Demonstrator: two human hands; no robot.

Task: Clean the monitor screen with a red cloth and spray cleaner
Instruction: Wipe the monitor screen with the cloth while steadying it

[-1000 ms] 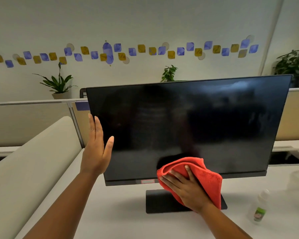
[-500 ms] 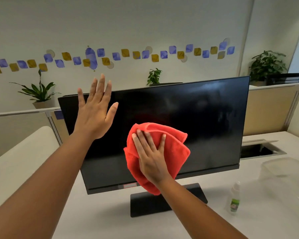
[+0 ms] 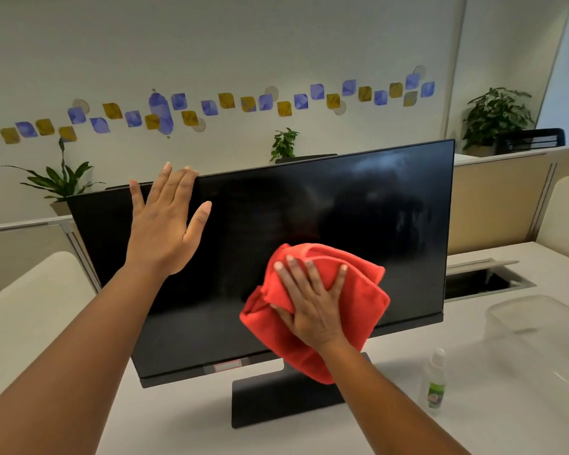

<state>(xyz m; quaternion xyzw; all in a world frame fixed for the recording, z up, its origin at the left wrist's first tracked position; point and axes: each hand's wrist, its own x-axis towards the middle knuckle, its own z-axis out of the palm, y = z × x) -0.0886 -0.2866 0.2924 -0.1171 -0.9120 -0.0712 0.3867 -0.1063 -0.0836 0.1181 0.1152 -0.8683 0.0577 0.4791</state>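
A black monitor [image 3: 358,205] stands on a white desk, its screen dark with faint smears at the upper right. My right hand [image 3: 312,303] lies flat with straight fingers on a bunched red cloth [image 3: 358,310], pressing it against the lower middle of the screen. My left hand [image 3: 165,231] is spread open at the monitor's upper left, fingertips reaching the top edge. A small clear spray bottle [image 3: 436,382] with a green label stands upright on the desk, right of the monitor's black base [image 3: 276,399].
A clear plastic container [image 3: 539,326] sits at the right of the white desk [image 3: 473,421]. A cable hatch [image 3: 486,277] opens behind it. Beige partitions and potted plants [image 3: 60,182] line the back. A cushioned divider runs along the left.
My right hand carried the cloth from the screen's bottom edge up, then slightly right. My left hand rose from the monitor's left side to its top edge. The camera view shifted.
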